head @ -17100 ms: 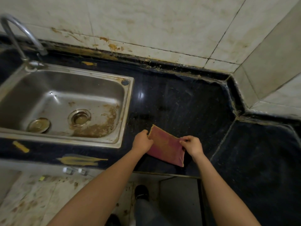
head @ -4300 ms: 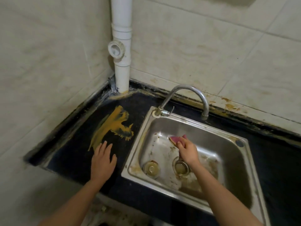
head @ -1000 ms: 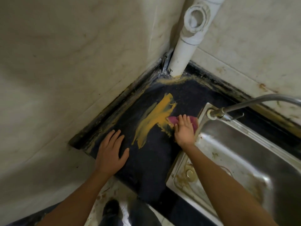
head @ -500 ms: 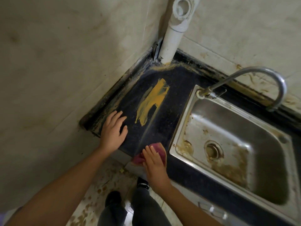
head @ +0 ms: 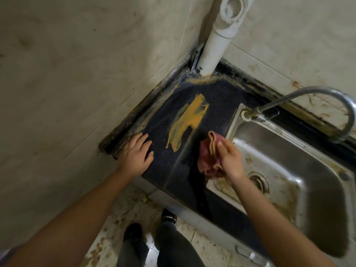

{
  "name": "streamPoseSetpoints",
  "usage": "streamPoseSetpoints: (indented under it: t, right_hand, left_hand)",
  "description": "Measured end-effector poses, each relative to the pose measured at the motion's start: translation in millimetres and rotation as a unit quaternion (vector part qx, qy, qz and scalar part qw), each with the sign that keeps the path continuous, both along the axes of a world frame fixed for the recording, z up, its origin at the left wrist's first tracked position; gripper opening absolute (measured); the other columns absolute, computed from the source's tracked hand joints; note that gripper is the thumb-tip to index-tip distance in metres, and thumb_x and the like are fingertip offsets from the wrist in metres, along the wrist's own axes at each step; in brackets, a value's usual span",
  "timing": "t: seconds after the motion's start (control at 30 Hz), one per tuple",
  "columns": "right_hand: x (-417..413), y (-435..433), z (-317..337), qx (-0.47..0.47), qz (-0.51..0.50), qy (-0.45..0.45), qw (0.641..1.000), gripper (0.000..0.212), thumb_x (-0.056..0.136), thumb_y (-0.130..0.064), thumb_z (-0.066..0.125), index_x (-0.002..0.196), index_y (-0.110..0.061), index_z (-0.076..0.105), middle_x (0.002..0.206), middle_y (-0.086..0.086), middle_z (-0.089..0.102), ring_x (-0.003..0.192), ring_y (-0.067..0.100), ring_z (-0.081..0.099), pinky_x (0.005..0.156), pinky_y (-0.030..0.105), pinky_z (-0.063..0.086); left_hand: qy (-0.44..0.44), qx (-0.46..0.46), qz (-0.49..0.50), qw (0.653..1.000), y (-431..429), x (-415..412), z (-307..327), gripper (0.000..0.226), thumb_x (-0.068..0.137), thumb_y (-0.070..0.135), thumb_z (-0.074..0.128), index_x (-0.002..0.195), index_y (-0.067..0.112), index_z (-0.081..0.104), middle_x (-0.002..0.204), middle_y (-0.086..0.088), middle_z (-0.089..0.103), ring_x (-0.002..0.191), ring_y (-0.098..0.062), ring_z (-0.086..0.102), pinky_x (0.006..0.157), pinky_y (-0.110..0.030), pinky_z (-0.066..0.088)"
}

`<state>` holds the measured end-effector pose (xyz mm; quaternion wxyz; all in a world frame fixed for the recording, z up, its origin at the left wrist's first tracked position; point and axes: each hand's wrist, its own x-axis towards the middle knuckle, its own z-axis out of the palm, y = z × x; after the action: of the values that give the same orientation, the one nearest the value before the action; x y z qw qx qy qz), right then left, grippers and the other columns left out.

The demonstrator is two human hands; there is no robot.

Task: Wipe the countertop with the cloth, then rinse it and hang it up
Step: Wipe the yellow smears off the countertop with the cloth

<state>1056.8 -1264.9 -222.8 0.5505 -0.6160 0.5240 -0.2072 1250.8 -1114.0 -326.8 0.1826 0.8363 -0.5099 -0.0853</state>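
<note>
A crumpled pink cloth (head: 207, 157) with a tan edge hangs bunched in my right hand (head: 230, 158), lifted just above the black countertop (head: 163, 170) beside the sink's left rim. A yellow smear (head: 187, 120) streaks the countertop to the upper left of the cloth. My left hand (head: 135, 153) rests flat with straight fingers on the countertop near its left edge, apart from the smear.
A steel sink (head: 289, 180) with brown grime lies to the right, its curved tap (head: 316, 95) arching above it. A white drain pipe (head: 217, 39) rises in the corner between the tiled walls. Below the counter edge I see my legs and a stained floor (head: 119, 216).
My right hand has lifted the cloth off the counter's front edge and bunched it, moving up toward the sink rim. A wiped streak runs down from the smear. My left hand stayed put.
</note>
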Motion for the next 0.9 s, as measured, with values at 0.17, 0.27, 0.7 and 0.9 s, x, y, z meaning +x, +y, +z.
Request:
streamPoseSetpoints:
  t: [0.17,0.27,0.7,0.9]
  right_hand:
    - [31.8,-106.7,-18.2,-0.052,-0.093,-0.009,0.994,0.031,0.097,-0.015,0.042,0.125,-0.008,0.053,0.111,0.008,0.062,0.087,0.015,0.061,0.087,0.032,0.049]
    - [55.5,-169.0,-30.3,-0.143,-0.106,0.031,0.984,0.039,0.097,-0.015,0.041,0.134,-0.005,0.044,0.134,0.014,0.051,0.120,0.024,0.051,0.105,0.031,0.038]
    - [129.4,-247.0,-88.3,-0.264,0.158,0.242,0.920,0.041,0.100,-0.017,0.031,0.140,-0.008,0.036,0.151,0.012,0.027,0.142,0.025,0.016,0.116,0.038,0.009]
    - [124.3,-207.1,-86.9,-0.262,0.233,0.214,0.912,0.041,0.100,-0.017,0.032,0.140,-0.008,0.036,0.152,0.009,0.026,0.143,0.021,0.014,0.115,0.036,0.007]
  left_hand:
    - [-0.020,0.013,-0.001,1.000,-2.9,0.4,-4.9,0.054,0.090,0.039,0.031,0.108,0.001,0.066,0.122,-0.015,0.061,0.120,-0.030,0.048,0.090,-0.051,0.045]
    - [-0.023,0.002,0.002,1.000,-3.0,1.3,-9.0,0.064,0.098,0.042,0.016,0.109,0.003,0.065,0.122,-0.015,0.060,0.120,-0.025,0.038,0.088,-0.050,0.047]
    - [-0.087,-0.050,-0.010,0.995,-1.8,3.2,-16.3,0.042,0.099,0.036,0.020,0.125,0.015,0.046,0.124,-0.019,0.058,0.119,-0.031,0.040,0.097,-0.041,0.032]
    - [-0.094,-0.038,-0.008,0.995,-1.2,2.6,-16.6,0.048,0.099,0.035,0.022,0.119,0.009,0.058,0.123,-0.019,0.059,0.117,-0.032,0.043,0.095,-0.042,0.035]
